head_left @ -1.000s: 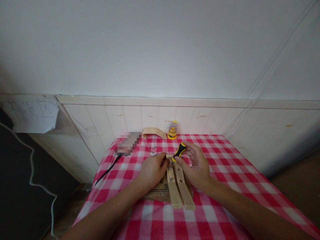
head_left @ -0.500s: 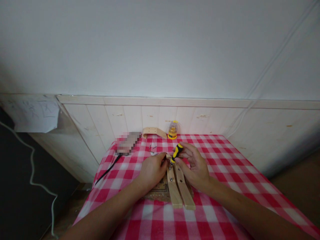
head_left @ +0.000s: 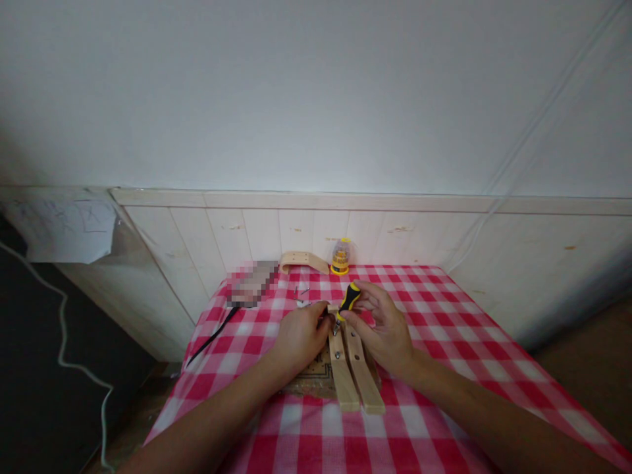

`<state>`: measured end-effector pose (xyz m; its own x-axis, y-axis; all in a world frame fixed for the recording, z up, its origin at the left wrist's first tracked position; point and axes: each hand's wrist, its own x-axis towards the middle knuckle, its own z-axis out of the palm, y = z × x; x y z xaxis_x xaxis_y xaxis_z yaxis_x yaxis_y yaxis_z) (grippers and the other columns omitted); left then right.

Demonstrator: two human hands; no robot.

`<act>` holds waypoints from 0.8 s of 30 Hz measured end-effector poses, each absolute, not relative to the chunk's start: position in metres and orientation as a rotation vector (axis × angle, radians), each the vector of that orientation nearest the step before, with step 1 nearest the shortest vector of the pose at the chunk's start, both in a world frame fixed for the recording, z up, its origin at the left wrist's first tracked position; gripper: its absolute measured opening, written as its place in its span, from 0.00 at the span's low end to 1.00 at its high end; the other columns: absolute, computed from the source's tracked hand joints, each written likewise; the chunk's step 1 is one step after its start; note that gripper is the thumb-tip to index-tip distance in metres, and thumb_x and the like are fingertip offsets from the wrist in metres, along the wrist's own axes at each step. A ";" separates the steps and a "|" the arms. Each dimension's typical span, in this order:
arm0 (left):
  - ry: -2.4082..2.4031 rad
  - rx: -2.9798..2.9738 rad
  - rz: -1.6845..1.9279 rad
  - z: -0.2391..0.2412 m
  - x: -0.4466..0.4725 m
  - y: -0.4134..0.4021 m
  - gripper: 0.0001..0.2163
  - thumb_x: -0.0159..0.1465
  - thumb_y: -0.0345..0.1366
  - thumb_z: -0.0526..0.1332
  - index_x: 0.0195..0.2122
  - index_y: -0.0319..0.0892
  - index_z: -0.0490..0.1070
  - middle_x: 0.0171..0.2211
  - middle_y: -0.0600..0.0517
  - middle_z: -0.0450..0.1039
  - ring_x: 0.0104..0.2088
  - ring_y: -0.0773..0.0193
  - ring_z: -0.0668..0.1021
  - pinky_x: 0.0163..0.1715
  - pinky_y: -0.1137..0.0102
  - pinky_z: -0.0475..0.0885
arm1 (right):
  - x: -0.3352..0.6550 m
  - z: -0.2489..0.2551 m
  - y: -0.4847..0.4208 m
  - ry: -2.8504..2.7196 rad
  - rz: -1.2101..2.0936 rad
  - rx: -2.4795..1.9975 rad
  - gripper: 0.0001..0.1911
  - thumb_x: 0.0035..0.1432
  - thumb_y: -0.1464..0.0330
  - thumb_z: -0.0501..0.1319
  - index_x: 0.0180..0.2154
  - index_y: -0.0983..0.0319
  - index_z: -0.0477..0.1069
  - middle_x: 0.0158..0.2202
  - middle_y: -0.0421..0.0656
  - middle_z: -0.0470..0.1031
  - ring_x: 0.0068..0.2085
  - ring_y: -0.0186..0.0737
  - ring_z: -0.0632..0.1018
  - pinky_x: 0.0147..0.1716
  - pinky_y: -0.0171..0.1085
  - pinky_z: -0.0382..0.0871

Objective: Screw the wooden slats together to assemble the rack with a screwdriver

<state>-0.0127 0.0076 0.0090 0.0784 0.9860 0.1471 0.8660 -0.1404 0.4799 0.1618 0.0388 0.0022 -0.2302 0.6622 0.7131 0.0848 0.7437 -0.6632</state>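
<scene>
- Checked tablecloth covers the table before a pale panelled wall.
- Left hand: fingers closed on the far end of the left wooden strip, which extends rightward and nearer from it.
- Screwdriver: leaning, tip down at that strip, between both hands.
- Right wooden strip: alongside the other.
- Right hand: thumb and fingers clamped around the screwdriver's handle.
</scene>
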 end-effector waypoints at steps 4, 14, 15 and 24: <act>1.864 2.089 0.625 0.010 -0.012 0.006 0.11 0.68 0.41 0.52 0.41 0.45 0.73 0.36 0.49 0.81 0.38 0.56 0.82 0.31 0.69 0.65 | 0.163 0.000 0.041 -1.732 0.592 -0.622 0.28 0.59 0.71 0.67 0.59 0.51 0.64 0.47 0.43 0.79 0.43 0.39 0.82 0.44 0.39 0.79; 1.867 2.080 0.611 0.011 -0.011 0.007 0.12 0.69 0.40 0.52 0.43 0.45 0.73 0.37 0.48 0.81 0.38 0.56 0.82 0.33 0.69 0.67 | 0.162 0.000 0.039 -1.723 0.590 -0.649 0.27 0.59 0.69 0.67 0.58 0.52 0.64 0.47 0.44 0.78 0.43 0.41 0.81 0.44 0.42 0.79; 1.867 2.075 0.606 0.012 -0.011 0.007 0.12 0.69 0.41 0.52 0.44 0.45 0.73 0.37 0.48 0.81 0.38 0.56 0.82 0.33 0.69 0.67 | 0.162 0.000 0.039 -1.721 0.589 -0.651 0.26 0.59 0.69 0.67 0.58 0.53 0.65 0.47 0.45 0.78 0.43 0.42 0.81 0.44 0.43 0.79; 1.872 2.084 0.610 0.012 -0.012 0.006 0.12 0.69 0.40 0.52 0.43 0.45 0.73 0.37 0.48 0.81 0.38 0.56 0.82 0.32 0.69 0.66 | 0.163 0.000 0.039 -1.710 0.590 -0.674 0.26 0.59 0.67 0.68 0.57 0.54 0.66 0.47 0.46 0.78 0.43 0.43 0.81 0.43 0.42 0.79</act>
<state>-0.0115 0.0062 0.0123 0.0743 0.9892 0.1264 0.8736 -0.1257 0.4701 0.1627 0.0394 -0.0005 -0.1867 0.7044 0.6848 0.1320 0.7087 -0.6930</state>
